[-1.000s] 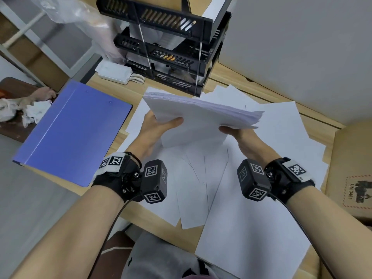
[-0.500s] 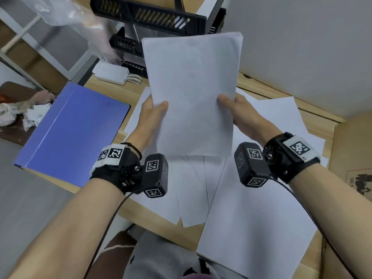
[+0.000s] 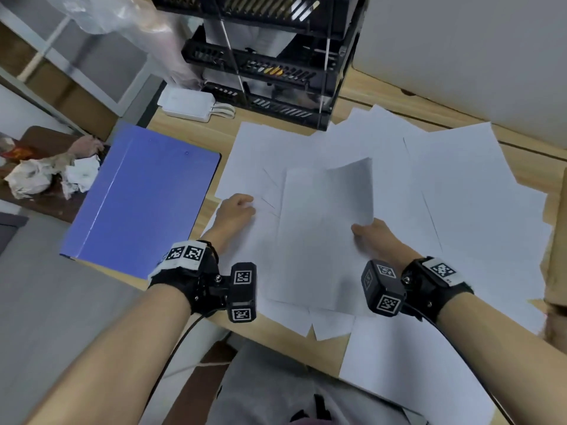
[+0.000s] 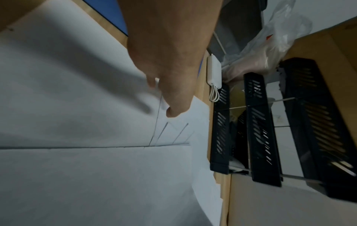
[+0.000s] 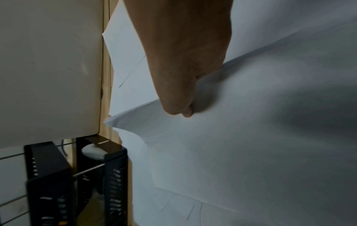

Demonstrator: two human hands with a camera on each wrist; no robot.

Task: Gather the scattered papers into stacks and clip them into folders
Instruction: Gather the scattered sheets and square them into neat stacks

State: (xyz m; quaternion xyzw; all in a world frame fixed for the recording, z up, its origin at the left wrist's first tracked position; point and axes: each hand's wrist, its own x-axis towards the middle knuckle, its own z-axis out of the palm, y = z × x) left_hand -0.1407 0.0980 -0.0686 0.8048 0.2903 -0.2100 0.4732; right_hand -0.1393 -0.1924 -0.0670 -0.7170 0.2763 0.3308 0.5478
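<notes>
A stack of white papers [image 3: 319,234] lies flat on the wooden desk [image 3: 362,96], with its right edge lifted. My right hand [image 3: 368,233] pinches that edge, thumb on top; the right wrist view shows the same hold, the hand [image 5: 183,91] on the stack [image 5: 251,137]. My left hand [image 3: 236,207] rests with loosely curled fingers on loose sheets [image 3: 254,161] left of the stack, apart from it. In the left wrist view this hand [image 4: 168,76] hangs over overlapping sheets [image 4: 77,168]. A closed blue folder [image 3: 144,197] lies at the desk's left end.
More loose sheets [image 3: 460,194] spread to the right and toward the near edge. A black tiered tray rack [image 3: 276,69] stands at the back, a white power adapter [image 3: 187,102] beside it. A cardboard box [image 3: 557,240] borders the right. Crumpled tissues [image 3: 46,176] lie beyond the folder.
The stack, held upright in both hands before, has come down flat onto the desk. My left hand has let go and moved left; my right hand still holds the right edge.
</notes>
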